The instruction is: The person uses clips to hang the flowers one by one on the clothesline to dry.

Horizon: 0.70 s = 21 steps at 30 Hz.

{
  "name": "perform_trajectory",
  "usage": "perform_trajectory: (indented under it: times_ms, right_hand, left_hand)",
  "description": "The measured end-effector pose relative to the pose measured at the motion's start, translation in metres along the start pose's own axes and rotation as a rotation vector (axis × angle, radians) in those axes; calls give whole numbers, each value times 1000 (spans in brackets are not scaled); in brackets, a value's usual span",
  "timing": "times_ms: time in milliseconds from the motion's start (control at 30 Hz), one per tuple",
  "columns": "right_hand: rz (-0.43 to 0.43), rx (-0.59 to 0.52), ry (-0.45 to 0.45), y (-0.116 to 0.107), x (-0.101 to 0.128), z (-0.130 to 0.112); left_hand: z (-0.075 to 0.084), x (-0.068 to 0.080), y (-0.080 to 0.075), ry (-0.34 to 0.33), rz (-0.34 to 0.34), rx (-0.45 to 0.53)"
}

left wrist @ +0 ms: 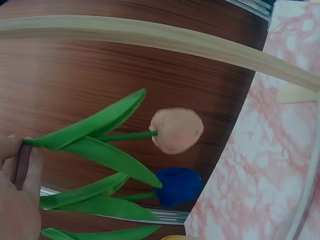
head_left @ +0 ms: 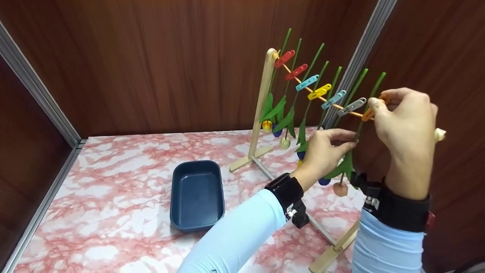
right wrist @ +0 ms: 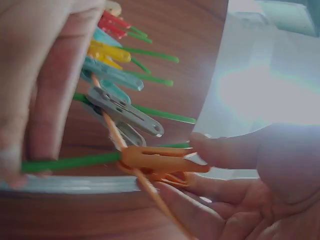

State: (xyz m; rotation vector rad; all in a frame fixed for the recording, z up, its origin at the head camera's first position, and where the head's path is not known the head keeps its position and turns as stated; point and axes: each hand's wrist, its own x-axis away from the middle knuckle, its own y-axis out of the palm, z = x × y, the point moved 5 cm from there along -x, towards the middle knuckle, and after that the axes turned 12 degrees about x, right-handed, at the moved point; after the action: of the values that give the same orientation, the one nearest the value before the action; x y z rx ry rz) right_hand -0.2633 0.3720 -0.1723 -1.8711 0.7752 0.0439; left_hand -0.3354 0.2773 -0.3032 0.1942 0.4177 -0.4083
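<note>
The right hand [head_left: 405,113] pinches the orange peg [right wrist: 160,161] on the string [head_left: 326,99], where it clamps the nearest tulip's green stem [right wrist: 70,162]. The left hand [head_left: 322,151] grips that stem lower down, seemingly to steady it, so the pink bloom [left wrist: 176,130] hangs head-down off the rack [head_left: 261,106]. Six more pegs hold other tulips. A blue tray [head_left: 197,195] sits on the desk [head_left: 113,182].

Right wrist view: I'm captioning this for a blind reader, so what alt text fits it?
The right hand pinches an orange clothespin clipped where a green stem meets a thin orange line. Behind it, grey, blue, yellow and red pins hold more stems on the same line, before a wood-grain wall.
</note>
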Motion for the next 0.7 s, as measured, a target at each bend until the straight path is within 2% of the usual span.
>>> perform_trajectory:
  times_ms: [267,467,700]
  right_hand:
    - [16,7,96,-3,4,-5]
    - [-9,14,103,-2,7,-4]
    - [-38,16,103,-1,8,-5]
  left_hand:
    - [-1,2,1,17,1,86]
    - [1,1,4,49,-4,75]
    - [3,1,6,45,-16,55]
